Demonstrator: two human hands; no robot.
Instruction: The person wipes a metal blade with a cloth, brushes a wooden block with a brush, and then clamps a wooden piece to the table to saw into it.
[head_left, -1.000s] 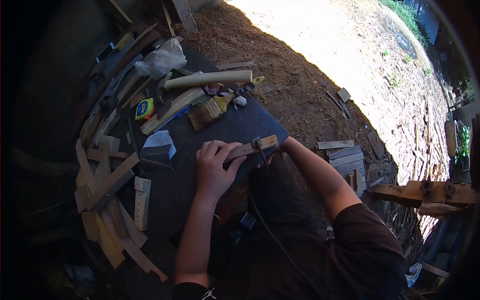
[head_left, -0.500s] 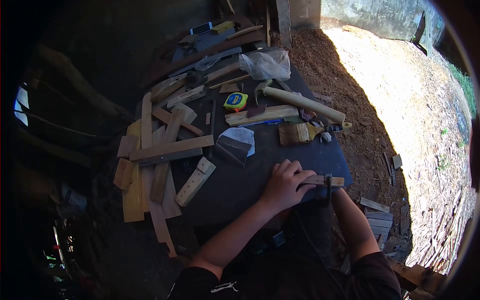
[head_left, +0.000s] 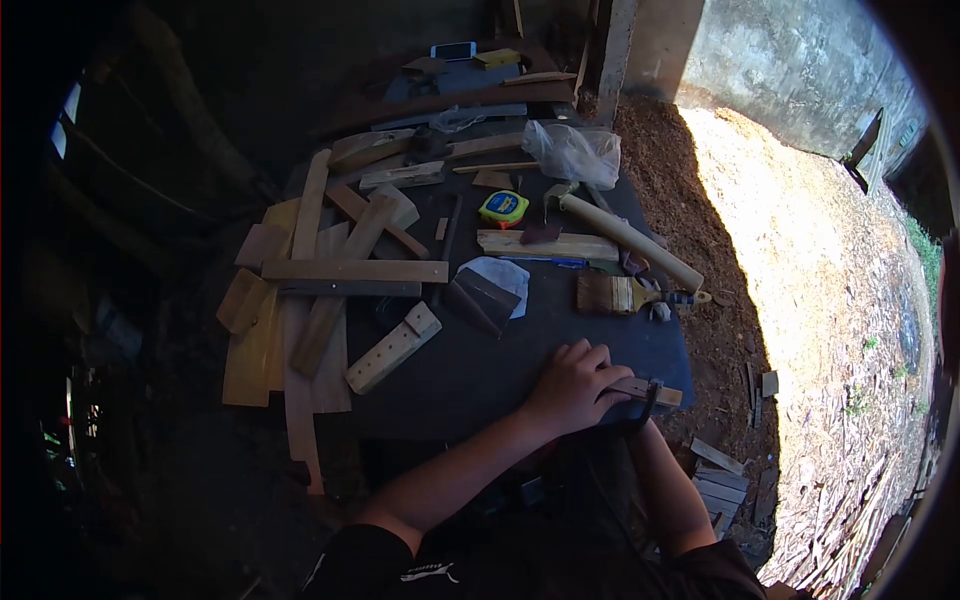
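Note:
My left hand (head_left: 572, 388) rests at the near right edge of the dark table, its thumb and fingers closed on the end of a small wood strip (head_left: 662, 396). A dark metal clamp (head_left: 652, 394) crosses this strip close to its right end. My right forearm (head_left: 668, 490) reaches up under the table edge below the clamp; the right hand itself is hidden there. Beyond my left hand lies a wide paintbrush (head_left: 622, 296) with dark bristles. To the left are a dark folded sheet (head_left: 480, 302) on white paper and a wood block with a row of holes (head_left: 393, 350).
A pile of wood strips (head_left: 355, 271) covers the table's left side. Farther back lie a yellow tape measure (head_left: 503, 208), a hammer with a pale handle (head_left: 635, 243), a blue pen (head_left: 545, 262), a plastic bag (head_left: 572, 155) and a phone (head_left: 453, 50). Sawdust (head_left: 690, 215) covers the ground at right.
The camera view has shifted and turned slightly, so the whole table appears moved. My left hand keeps its place on the wood strip beside the clamp.

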